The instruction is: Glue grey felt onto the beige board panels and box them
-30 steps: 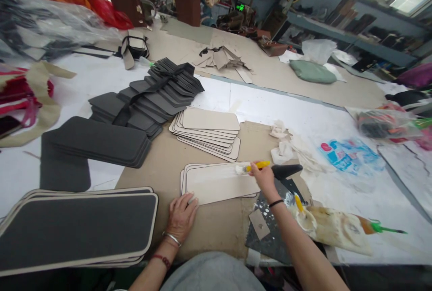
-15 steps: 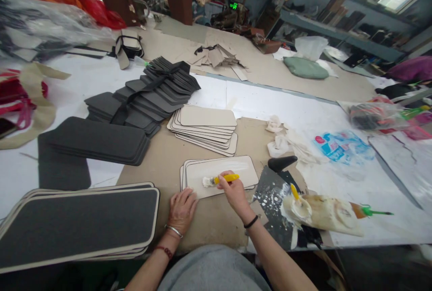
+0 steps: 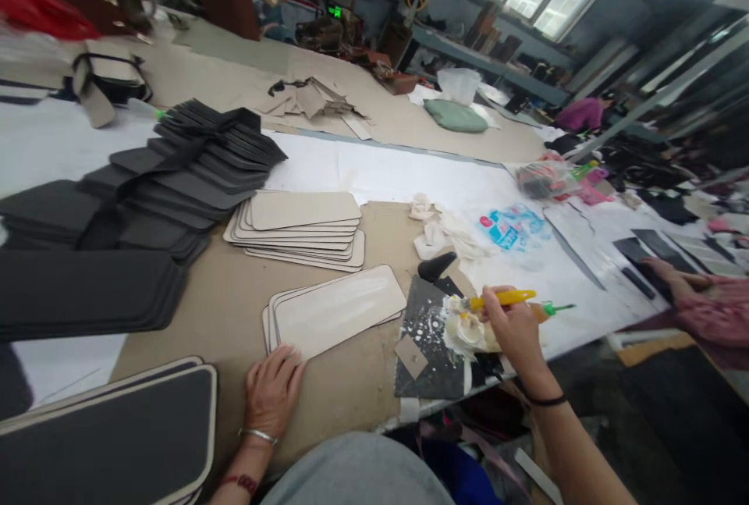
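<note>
My right hand [image 3: 515, 329] grips a yellow-handled brush [image 3: 503, 298], its bristles over the glue-smeared container [image 3: 465, 329] at the table's near right. Under that container lies a dark sheet spattered with white [image 3: 430, 364]. My left hand [image 3: 275, 384] rests flat, fingertips on the near left corner of a cream panel [image 3: 339, 310]. The panel has rounded corners and a glossy wet streak, and it tops a small fanned pile. Behind it is a stack of similar cream panels [image 3: 304, 211].
Dark grey panels [image 3: 76, 290] are piled at left, with a strapped fanned bundle [image 3: 193, 169] behind. Large cream-edged dark panels [image 3: 117, 442] sit at near left. A black tool-like object [image 3: 436, 266] and crumpled wipes [image 3: 433, 240] lie right of centre. Other people [image 3: 714, 310] are at right and far left.
My right hand has carried the brush from the cream panel rightward to the glue container. The view has swung right. My left hand stays at the panel's corner.
</note>
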`<action>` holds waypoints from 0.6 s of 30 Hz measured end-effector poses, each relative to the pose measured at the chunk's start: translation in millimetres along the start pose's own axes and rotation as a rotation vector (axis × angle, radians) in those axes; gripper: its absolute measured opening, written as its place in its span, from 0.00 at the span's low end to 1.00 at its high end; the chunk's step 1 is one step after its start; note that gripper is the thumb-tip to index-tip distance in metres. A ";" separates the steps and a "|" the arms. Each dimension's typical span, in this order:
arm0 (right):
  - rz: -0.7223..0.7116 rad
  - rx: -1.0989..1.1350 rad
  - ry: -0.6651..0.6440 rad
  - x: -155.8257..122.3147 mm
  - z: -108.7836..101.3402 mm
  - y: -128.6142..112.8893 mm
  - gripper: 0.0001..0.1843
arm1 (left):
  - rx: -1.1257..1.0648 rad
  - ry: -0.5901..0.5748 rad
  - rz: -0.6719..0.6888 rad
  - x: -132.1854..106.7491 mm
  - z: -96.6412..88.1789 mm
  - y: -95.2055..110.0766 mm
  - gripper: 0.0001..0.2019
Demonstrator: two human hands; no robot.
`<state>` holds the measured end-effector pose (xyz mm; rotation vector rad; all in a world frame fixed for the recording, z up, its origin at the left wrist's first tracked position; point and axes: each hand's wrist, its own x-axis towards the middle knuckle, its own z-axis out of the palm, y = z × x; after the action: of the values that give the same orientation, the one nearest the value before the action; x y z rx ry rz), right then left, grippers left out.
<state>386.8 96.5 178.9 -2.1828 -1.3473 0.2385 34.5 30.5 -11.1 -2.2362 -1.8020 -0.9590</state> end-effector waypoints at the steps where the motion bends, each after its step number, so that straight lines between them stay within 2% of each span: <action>1: 0.029 -0.041 0.024 0.3 -8.2 6.6 0.22 | 0.004 0.007 0.007 0.6 0.6 -0.6 0.07; 4: 0.107 -0.078 0.043 -1.0 -16.8 31.8 0.22 | 0.012 0.013 0.024 1.4 1.8 -1.1 0.07; 9: 0.184 -0.057 0.076 -3.5 0.9 64.5 0.19 | 0.002 0.020 0.021 0.5 2.9 -1.5 0.07; 14: 0.192 -0.096 0.072 3.3 16.6 74.4 0.17 | 0.030 0.025 0.058 1.6 2.1 -1.5 0.07; 18: 0.203 -0.146 -0.006 6.3 21.3 76.0 0.17 | 0.058 0.026 0.078 2.4 1.1 -0.5 0.07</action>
<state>439.2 83.9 120.8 -2.4455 -1.1789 0.2291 34.7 33.2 -10.8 -2.2307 -1.6960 -0.9055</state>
